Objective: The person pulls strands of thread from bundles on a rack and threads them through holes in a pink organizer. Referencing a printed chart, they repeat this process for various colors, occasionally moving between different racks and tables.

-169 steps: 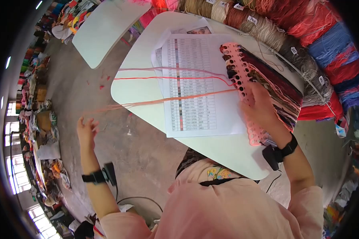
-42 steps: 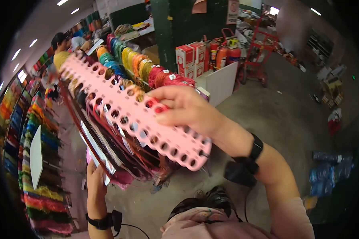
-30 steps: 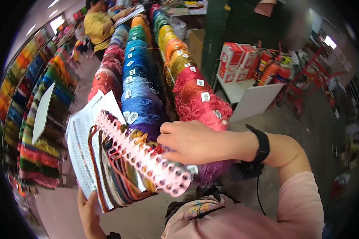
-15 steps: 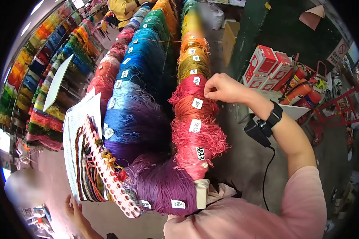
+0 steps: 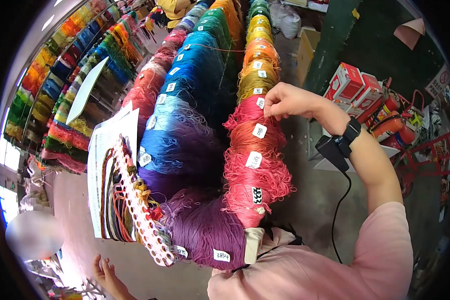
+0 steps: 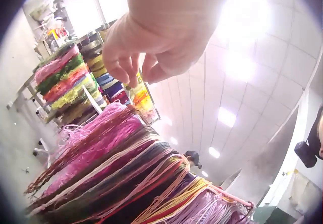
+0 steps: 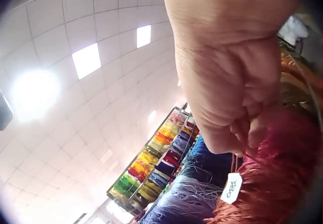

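At right, the right hand (image 5: 291, 101) is pinching red thread (image 7: 234, 162) over red yarn (image 5: 246, 114), apparently separating it from the rest. At near left, a pink card (image 5: 140, 209) is resting against purple yarn (image 5: 200, 227), seemingly freeing the left hand (image 5: 107, 277), whose relaxed fingers are holding nothing.

Bare hands (image 5: 291, 101): two
Pink perforated thread card (image 5: 144, 226): one
Printed sheets (image 5: 104, 134): two I see
Tags (image 5: 253, 160) on red-pink skeins (image 5: 239, 139): four
Bystander in yellow (image 5: 172, 11): one
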Available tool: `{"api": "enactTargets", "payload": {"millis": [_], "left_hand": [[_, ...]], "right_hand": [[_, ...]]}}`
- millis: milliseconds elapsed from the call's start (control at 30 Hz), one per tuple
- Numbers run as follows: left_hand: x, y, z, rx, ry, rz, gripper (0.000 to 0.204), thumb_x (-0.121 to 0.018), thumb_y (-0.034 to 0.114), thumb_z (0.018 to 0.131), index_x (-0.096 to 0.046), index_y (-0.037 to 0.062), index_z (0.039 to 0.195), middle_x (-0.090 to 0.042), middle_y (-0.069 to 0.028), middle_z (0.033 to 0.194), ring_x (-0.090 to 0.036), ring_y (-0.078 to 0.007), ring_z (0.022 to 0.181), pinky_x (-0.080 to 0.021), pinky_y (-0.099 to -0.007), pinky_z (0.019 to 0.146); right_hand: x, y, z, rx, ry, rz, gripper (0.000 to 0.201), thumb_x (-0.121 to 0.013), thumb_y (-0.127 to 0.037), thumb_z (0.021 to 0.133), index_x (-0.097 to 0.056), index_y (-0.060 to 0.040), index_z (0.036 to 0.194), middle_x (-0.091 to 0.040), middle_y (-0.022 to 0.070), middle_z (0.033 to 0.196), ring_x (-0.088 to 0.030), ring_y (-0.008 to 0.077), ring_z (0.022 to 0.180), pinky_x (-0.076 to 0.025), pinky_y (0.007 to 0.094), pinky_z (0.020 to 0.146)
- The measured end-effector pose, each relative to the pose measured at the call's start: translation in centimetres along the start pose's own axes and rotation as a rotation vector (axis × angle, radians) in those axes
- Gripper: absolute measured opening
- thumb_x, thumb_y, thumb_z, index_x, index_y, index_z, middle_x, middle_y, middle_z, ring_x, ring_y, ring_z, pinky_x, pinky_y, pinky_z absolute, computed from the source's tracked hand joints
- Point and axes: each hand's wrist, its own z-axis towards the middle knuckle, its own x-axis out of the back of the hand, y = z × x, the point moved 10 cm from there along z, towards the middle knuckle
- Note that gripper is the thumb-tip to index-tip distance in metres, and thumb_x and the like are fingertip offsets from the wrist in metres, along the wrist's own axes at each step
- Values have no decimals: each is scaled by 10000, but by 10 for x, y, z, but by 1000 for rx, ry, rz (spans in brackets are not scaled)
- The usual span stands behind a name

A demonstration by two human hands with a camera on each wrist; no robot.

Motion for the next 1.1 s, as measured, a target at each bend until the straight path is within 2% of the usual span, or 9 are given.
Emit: {"api": "enactTargets", "payload": {"millis": [233,433,533,667,767,867,967,1067,1100], "left_hand": [[-23,9,-2,-27,-89,-121,265,-514,128,832,-506,78,1092,-498,22,986,-452,-56,836,-343,-180,679],[-37,-1,6,-41,-128,-127,212,-502,124,843,-519,63,1046,-512,24,927,-461,-35,781,-355,-158,642],[-42,0,6,-36,-137,-130,195,-503,130,846,-524,64,1028,-512,28,898,-460,-29,769,-356,-158,641],[-44,2,6,-30,-137,-95,191,-511,142,844,-528,68,1019,-514,33,877,-457,-23,765,-352,-156,640],[-46,4,4,-32,-140,-90,189,-517,151,843,-533,70,1013,-516,37,865,-459,-21,757,-349,-154,637],[-46,1,2,-26,-147,-95,188,-521,155,842,-537,69,1008,-517,37,855,-460,-20,749,-349,-155,634],[-46,4,-1,-31,-141,-95,191,-524,155,841,-537,67,1010,-516,34,847,-460,-19,746,-350,-156,633],[-42,5,-1,-46,-134,-102,196,-524,153,840,-537,66,1015,-513,32,836,-459,-19,743,-351,-157,633],[-41,5,-2,-51,-132,-106,197,-524,153,840,-537,65,1017,-511,31,832,-459,-19,742,-351,-157,632]], "right_hand": [[0,7,-9,-189,-15,336,78,-503,-77,741,-558,-24,758,-561,27,618,-484,63,472,-356,181,415],[-7,20,-5,-234,-94,181,92,-538,-127,761,-568,-48,725,-480,-21,529,-392,50,417,-308,203,392],[-11,10,-2,-134,-49,36,115,-568,-147,781,-575,-38,746,-442,-43,485,-368,21,401,-250,187,353],[-13,-12,-1,21,-27,-105,141,-596,-141,761,-609,-4,789,-450,-48,532,-390,47,470,-302,213,430],[-9,-13,-2,19,-125,-324,140,-622,-123,692,-618,-15,781,-558,16,616,-499,102,581,-392,257,534],[-15,-30,-5,233,-94,-438,143,-642,-96,676,-619,6,775,-504,11,557,-450,90,505,-373,241,498],[-15,-21,2,277,6,-536,126,-647,-74,656,-615,14,741,-519,34,560,-468,101,506,-385,253,503],[-4,-24,-3,288,-11,-304,108,-640,-77,669,-606,22,695,-558,46,601,-497,113,520,-397,266,507],[0,-18,-1,288,-13,-288,92,-631,-74,692,-609,15,705,-585,46,650,-510,96,537,-404,242,501]]}}
